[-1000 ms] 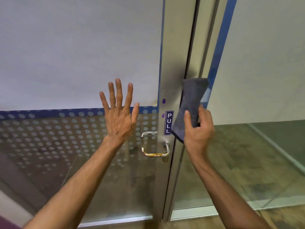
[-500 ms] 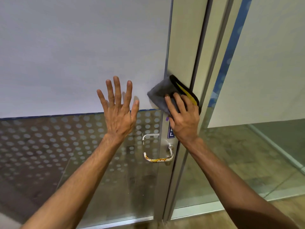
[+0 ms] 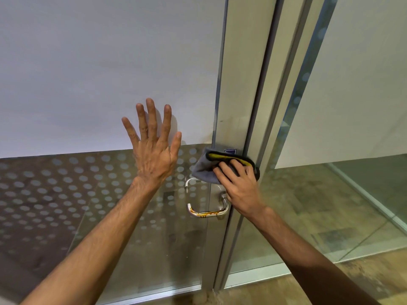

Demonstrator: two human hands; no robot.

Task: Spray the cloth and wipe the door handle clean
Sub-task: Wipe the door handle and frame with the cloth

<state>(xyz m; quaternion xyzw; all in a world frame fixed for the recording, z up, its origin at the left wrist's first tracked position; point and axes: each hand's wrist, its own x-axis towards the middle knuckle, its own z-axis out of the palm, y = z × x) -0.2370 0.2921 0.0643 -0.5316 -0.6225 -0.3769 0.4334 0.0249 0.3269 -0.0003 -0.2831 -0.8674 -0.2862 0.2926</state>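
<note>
- Left hand (image 3: 154, 157) flat on the glass door (image 3: 99, 84), fingers spread apart.
- Right hand (image 3: 239, 190) fingers press a grey-and-yellow cloth (image 3: 207, 170) against the door frame (image 3: 240, 95), just above the stained chrome door handle (image 3: 207, 213).

Left hand (image 3: 154, 159) flat on the glass door (image 3: 88, 84), at 9 o'clock from the right hand (image 3: 239, 188). Right hand presses the cloth (image 3: 203, 169) onto the door frame (image 3: 237, 95). Door handle (image 3: 206, 211) sits at 6 o'clock from the cloth (upper bend partly behind it), at 4 o'clock from the left hand. Side glass panel (image 3: 352, 106) lies at 3 o'clock of the frame.
</note>
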